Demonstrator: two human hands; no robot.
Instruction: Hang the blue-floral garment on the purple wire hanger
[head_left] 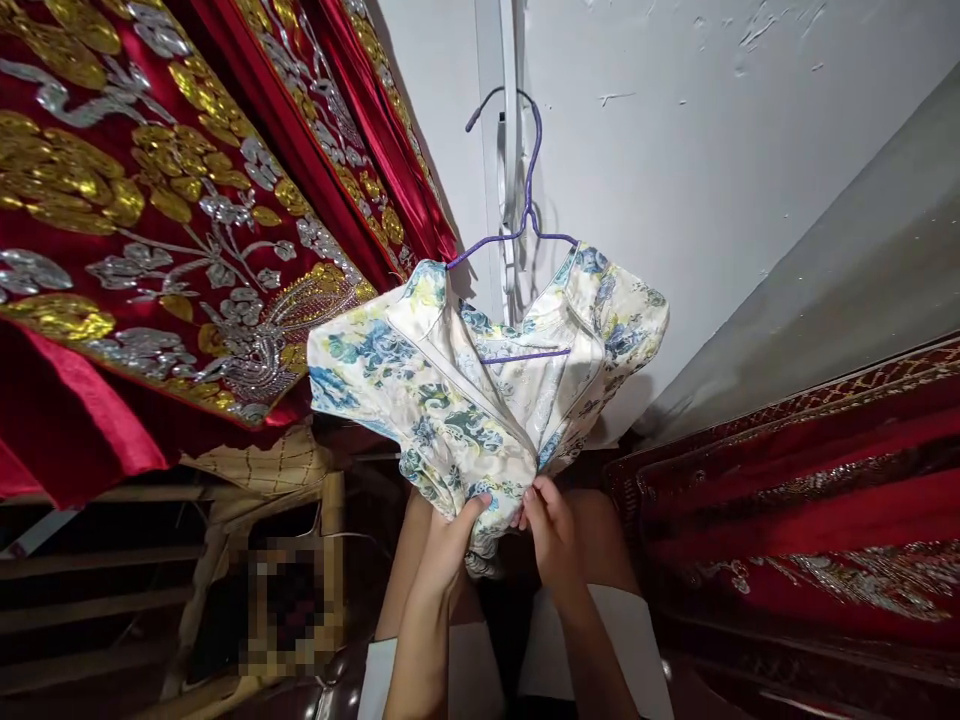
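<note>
A white dress with blue and yellow flowers [450,390] hangs on a purple wire hanger [525,215], whose hook rests on a white fitting on the wall. My left hand [450,540] grips the gathered fabric from below at the left, thumb pressed on the cloth. My right hand [547,525] pinches the same bunch of fabric from the right. Both hands meet at the dress's lower middle, fingers closed on the cloth.
Red garments with gold and silver embroidery [150,220] hang at the upper left. More red embroidered fabric [810,500] lies at the right. A white wall [675,150] stands behind. A wooden frame and beige quilted cloth [262,465] sit at the lower left.
</note>
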